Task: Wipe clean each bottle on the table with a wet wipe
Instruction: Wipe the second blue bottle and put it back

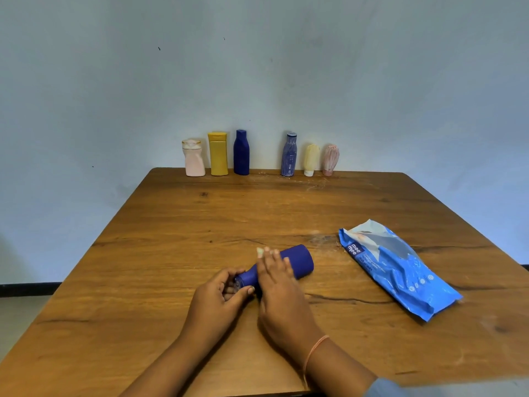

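Mid-wipe on the blue bottle [297, 263] — left hand [220, 296] pinches its cap [240, 280], right hand [282, 290] presses the wipe [260, 251] with straight fingers [274, 262] — next, likely roll it.

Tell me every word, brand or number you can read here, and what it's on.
"mee mee": brand on the blue wipes pack, printed sideways.
Smaller print beside it on the pack: too blurred to read.
The six bottles by the wall: no legible text; the striped one's marks are too small to make out.
The lying blue bottle: no text visible.
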Tool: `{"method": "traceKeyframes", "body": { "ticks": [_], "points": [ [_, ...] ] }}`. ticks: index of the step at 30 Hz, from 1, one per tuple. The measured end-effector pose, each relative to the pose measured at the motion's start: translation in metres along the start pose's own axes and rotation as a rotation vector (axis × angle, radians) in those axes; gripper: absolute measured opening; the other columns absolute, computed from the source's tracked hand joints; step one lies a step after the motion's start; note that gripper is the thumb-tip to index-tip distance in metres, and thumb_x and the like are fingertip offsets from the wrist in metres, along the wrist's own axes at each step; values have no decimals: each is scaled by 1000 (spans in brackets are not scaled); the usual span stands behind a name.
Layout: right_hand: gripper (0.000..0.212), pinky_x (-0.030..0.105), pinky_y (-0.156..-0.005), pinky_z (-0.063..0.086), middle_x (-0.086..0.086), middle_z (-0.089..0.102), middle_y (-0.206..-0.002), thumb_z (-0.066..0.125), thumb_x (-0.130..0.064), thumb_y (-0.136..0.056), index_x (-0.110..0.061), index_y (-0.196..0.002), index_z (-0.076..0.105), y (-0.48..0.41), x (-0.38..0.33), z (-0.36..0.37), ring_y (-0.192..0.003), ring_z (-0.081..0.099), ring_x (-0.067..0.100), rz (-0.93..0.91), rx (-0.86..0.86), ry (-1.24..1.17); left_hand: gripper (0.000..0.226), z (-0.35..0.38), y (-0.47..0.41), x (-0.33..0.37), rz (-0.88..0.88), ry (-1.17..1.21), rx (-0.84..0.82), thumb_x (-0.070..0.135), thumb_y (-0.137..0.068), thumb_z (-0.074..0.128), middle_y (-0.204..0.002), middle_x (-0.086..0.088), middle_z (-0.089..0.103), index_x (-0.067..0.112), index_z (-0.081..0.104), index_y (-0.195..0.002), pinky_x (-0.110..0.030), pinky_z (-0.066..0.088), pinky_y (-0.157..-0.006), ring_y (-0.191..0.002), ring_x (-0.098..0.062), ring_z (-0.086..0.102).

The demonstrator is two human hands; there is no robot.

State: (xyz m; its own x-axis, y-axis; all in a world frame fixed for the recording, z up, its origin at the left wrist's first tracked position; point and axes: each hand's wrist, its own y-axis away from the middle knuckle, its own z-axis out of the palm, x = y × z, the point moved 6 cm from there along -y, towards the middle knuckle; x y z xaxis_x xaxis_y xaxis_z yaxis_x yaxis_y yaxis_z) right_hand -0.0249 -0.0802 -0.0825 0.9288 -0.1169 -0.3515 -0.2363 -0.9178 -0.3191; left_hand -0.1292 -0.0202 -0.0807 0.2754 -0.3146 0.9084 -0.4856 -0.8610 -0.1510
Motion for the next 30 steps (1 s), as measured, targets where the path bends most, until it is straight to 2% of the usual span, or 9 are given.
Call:
{"method": "traceKeyframes", "body": {
  "ticks": [3,5,9,15,19,22,24,26,30],
  "points": [
    [65,46,-113,0,12,28,-151,20,-17,-80,-2,-143,30,5,-23,6,-142,15,26,-171,-105,-101,41,0,-1,-2,3,6,-5,-8,-79,62,-66,21,67,31,59,-90,-3,42,-59,-59,10,58],
    [64,39,-113,-5,12,29,-150,20,-18,-81,-3,-142,32,1,-22,-2,-142,17,24,-247,-132,-86,35,0,-1,-3,-4,13,-13,-8,-80,62,-64,14,67,23,62,-97,-4,42,-59,-58,9,58],
    [59,18,-110,-13,4,21,-154,28,-8,-87,-12,-145,27,-20,18,-19,-144,7,15,-121,-113,-100,34,2,0,0,-26,17,-34,-1,-78,68,-79,9,63,15,61,-107,-2,43,-62,-63,10,58],
    [65,23,-111,-10,5,8,-156,33,0,-85,-11,-147,20,-13,52,-29,-144,-1,16,224,67,-71,36,2,1,1,-21,-35,-32,4,-82,65,-89,11,61,23,56,-111,1,40,-63,-69,19,55],
    [68,26,-108,-19,1,2,-155,23,-10,-81,-9,-148,9,5,9,-10,-143,-8,17,62,72,-97,33,3,-2,-2,1,-66,-22,3,-82,65,-85,12,64,15,60,-112,0,40,-64,-68,16,57],
    [70,26,-109,-17,6,14,-155,8,-26,-80,-8,-146,19,3,-14,-1,-144,5,18,-123,-59,-116,33,1,-3,-2,10,-69,-5,2,-83,64,-86,17,62,13,60,-113,1,40,-67,-74,20,57],
    [71,25,-111,-10,8,22,-153,9,-28,-79,-7,-144,27,-5,-11,-6,-143,13,18,-189,-112,-95,31,0,-3,-3,10,-65,16,2,-82,65,-84,17,63,13,60,-111,1,40,-66,-74,19,58],
    [61,24,-112,-7,5,26,-153,21,-17,-85,-11,-145,30,-15,6,-13,-143,15,14,-151,-114,-73,28,0,-2,-1,7,-70,30,3,-82,65,-78,16,61,16,59,-106,0,40,-63,-69,16,57],
    [59,24,-113,-4,1,25,-153,36,0,-87,-15,-144,32,-23,54,-27,-142,14,9,120,-50,-106,27,1,-1,0,23,-94,16,8,-84,64,-74,11,61,19,60,-108,-3,41,-61,-69,11,56]
  ]
}}
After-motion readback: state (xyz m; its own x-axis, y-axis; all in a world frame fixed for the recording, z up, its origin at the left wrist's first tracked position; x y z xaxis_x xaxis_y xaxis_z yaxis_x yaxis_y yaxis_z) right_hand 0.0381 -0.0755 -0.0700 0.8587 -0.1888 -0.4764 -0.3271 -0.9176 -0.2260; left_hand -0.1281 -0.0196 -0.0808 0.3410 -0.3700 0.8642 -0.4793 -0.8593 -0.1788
